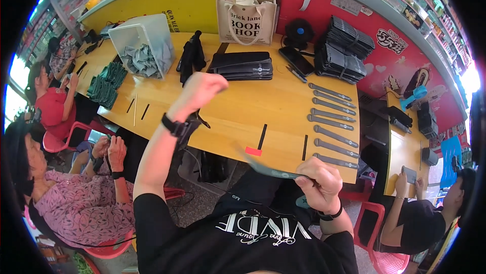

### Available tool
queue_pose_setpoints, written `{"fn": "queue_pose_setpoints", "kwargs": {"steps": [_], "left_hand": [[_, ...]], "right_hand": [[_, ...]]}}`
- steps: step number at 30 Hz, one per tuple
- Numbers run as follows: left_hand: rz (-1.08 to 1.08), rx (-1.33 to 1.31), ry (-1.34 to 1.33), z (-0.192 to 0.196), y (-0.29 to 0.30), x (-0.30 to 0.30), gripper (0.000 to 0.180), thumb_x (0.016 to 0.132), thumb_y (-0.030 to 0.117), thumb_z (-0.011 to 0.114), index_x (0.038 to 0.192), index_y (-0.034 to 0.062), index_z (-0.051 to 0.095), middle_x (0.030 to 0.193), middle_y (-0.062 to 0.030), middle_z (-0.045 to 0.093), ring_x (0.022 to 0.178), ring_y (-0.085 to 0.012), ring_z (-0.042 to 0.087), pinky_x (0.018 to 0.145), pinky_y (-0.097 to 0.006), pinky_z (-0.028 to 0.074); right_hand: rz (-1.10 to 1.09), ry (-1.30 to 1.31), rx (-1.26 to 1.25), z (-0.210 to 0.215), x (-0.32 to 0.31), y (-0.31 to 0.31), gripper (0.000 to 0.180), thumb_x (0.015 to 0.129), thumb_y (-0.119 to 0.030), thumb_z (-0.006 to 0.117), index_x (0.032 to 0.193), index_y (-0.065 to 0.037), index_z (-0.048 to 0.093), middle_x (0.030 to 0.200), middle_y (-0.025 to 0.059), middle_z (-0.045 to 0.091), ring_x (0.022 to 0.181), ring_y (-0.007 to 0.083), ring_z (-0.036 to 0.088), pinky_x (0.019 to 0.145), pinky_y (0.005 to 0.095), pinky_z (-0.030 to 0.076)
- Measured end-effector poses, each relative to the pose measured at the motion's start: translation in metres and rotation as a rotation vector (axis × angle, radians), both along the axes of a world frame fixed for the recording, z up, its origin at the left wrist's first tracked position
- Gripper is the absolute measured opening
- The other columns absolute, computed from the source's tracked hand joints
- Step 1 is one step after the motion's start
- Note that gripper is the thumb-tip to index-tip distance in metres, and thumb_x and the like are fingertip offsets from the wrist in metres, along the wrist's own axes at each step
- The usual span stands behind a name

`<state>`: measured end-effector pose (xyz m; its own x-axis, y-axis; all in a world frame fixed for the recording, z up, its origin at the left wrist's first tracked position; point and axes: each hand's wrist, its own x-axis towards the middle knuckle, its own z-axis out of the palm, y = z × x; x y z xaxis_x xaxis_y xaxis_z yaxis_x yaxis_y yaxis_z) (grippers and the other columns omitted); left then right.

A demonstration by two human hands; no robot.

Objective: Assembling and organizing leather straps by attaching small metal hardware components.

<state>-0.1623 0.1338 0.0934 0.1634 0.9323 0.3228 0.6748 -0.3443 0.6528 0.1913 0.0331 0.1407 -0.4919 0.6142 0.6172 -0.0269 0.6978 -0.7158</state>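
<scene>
My right hand [320,183], low over the table's front edge, pinches one end of a grey-green fabric strap [273,171]. The strap's free end points left and is smeared by motion. My left hand [202,90] is raised over the middle of the table, fingers curled in; whatever they may hold is hidden. Beyond it lies a stack of dark straps [240,66]. Several grey straps [331,117] are laid in a column along the table's right side. A small red piece [253,151] and a black strip [262,136] lie left of my right hand.
A clear bin of grey cloth [139,61], dark green bundles [106,85] and a canvas bag [246,18] stand toward the back. A phone [296,60], a black fan [299,32] and tied strap bundles [344,53] fill the back right. People sit at both sides.
</scene>
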Motion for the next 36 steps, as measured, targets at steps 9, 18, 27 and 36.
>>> {"fn": "queue_pose_setpoints", "kwargs": {"steps": [9,18,27,36], "left_hand": [[-0.309,-0.167,0.31,-0.077,0.072,0.061,0.018,0.075,0.028,0.067,0.08,0.0121,0.072,0.081,-0.0096,0.066,0.081,-0.0288,0.062,0.071,-0.04,0.047],[-0.705,-0.017,-0.207,-0.021,-0.019,0.095,0.03,0.089,0.029,0.061,0.106,0.0044,0.066,0.106,-0.0109,0.062,0.105,-0.0265,0.056,0.09,-0.038,0.043],[-0.32,-0.772,-0.612,-0.031,-0.077,0.017,0.015,0.089,0.011,0.061,0.094,-0.0018,0.066,0.07,-0.0053,0.065,0.063,-0.01,0.06,0.063,-0.023,0.049],[0.309,-0.422,-0.276,-0.082,-0.034,-0.013,0.02,0.076,0.016,0.074,0.074,-0.003,0.068,0.063,-0.0101,0.063,0.053,-0.0168,0.059,0.052,-0.029,0.045]], "right_hand": [[0.01,-0.086,-0.276,-0.033,-0.003,0.008,0.008,0.079,0.009,0.062,0.081,0.002,0.059,0.068,0.0106,0.057,0.056,0.0225,0.053,0.051,0.0302,0.04],[-0.003,-0.149,-0.357,-0.042,-0.01,0.026,0.006,0.08,0.008,0.062,0.08,0.002,0.06,0.066,0.0096,0.053,0.056,0.0199,0.05,0.051,0.0292,0.038],[-0.273,-0.142,-0.528,-0.046,-0.042,0.048,0.006,0.079,0.006,0.063,0.076,0.001,0.061,0.065,0.0064,0.056,0.055,0.0131,0.05,0.05,0.0252,0.038],[-0.444,-0.638,-0.346,-0.115,-0.105,0.123,0.021,0.082,-0.02,0.063,0.075,-0.001,0.063,0.067,0.0199,0.059,0.064,0.0365,0.059,0.057,0.0433,0.044]]}}
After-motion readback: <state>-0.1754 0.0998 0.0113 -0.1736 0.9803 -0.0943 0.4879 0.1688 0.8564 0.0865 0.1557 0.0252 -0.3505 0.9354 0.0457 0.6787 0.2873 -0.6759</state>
